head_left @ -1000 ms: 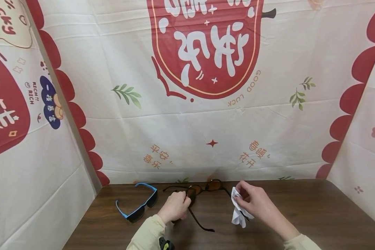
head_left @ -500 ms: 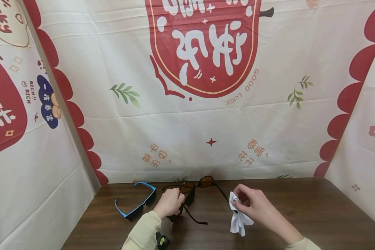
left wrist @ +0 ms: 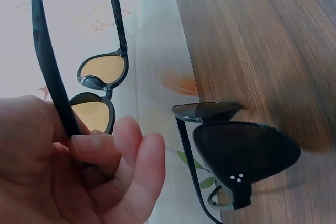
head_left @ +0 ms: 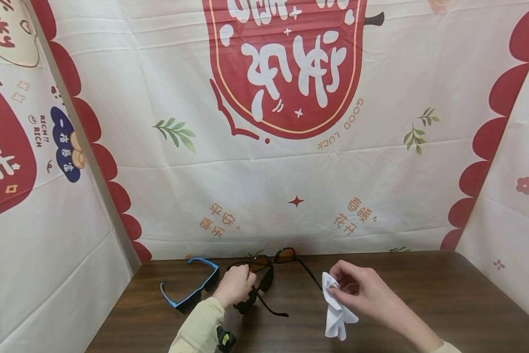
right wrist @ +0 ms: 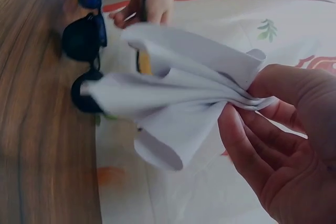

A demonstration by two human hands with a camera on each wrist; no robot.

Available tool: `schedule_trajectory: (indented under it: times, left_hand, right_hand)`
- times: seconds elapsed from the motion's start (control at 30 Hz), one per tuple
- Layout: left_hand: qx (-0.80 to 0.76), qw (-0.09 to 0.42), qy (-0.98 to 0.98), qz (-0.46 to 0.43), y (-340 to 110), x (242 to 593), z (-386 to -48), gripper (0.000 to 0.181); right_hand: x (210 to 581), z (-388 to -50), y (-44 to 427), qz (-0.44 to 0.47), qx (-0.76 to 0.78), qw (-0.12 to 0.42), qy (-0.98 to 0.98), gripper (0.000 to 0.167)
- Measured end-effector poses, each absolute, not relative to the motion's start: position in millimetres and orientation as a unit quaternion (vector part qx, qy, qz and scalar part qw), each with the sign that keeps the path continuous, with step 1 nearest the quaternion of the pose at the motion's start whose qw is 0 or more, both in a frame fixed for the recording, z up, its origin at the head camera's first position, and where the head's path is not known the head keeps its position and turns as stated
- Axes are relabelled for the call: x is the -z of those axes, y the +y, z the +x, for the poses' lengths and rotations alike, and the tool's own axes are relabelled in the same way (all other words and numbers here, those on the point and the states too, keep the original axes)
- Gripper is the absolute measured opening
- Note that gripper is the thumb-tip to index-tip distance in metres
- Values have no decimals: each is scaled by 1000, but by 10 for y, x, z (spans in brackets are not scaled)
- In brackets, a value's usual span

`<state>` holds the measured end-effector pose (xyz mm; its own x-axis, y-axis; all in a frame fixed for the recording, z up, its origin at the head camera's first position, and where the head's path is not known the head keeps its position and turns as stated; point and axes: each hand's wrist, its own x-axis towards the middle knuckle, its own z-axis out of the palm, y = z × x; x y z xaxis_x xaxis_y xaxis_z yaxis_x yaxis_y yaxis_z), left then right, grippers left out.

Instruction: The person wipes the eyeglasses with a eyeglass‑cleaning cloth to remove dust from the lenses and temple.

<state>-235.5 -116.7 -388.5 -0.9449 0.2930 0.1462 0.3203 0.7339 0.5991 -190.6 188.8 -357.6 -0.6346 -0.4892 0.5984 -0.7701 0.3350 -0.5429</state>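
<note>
My left hand [head_left: 237,285] pinches a black-framed pair of amber-lensed glasses [head_left: 285,255] near one end, holding it above the table. One temple points down toward me; the other slants right to a white cleaning cloth [head_left: 336,314]. In the left wrist view, a dark temple passes between thumb and fingers, with the amber lenses [left wrist: 103,71] beyond. My right hand [head_left: 361,284] pinches the cloth, bunched at the fingertips and hanging loose below. Whether the temple's tip is inside the cloth is hidden. Black sunglasses [left wrist: 247,150] lie on the table beside the left hand.
Blue-framed sunglasses [head_left: 195,294] with dark lenses lie on the wooden table [head_left: 405,294], left of my left hand. A printed white cloth backdrop [head_left: 255,186] rises behind the table's far edge, with similar cloth panels at both sides.
My left hand has moved left with the amber-lensed glasses, uncovering more of the black sunglasses. The cloth has slid toward the end of the temple and hangs lower from my right hand.
</note>
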Motion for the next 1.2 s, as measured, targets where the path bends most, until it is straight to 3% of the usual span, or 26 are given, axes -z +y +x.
schedule_trajectory:
  times: [0.23, 0.6, 1.2]
  left_hand:
    - [323, 25, -930, -176, -1160, 3890, -2341, 19]
    - [352, -11, -914, -200, -1114, 3846, -2258, 20]
    - [363, -26, -901, -236, -983, 3804, -2080, 25]
  right_hand:
    - [3525, -1892, 1828, 421, -435, 136, -784, 22]
    - [3674, -2066, 1881, 398, -410, 141, -809, 22]
    - [3828, -2376, 1765, 376, -366, 275, -806, 32]
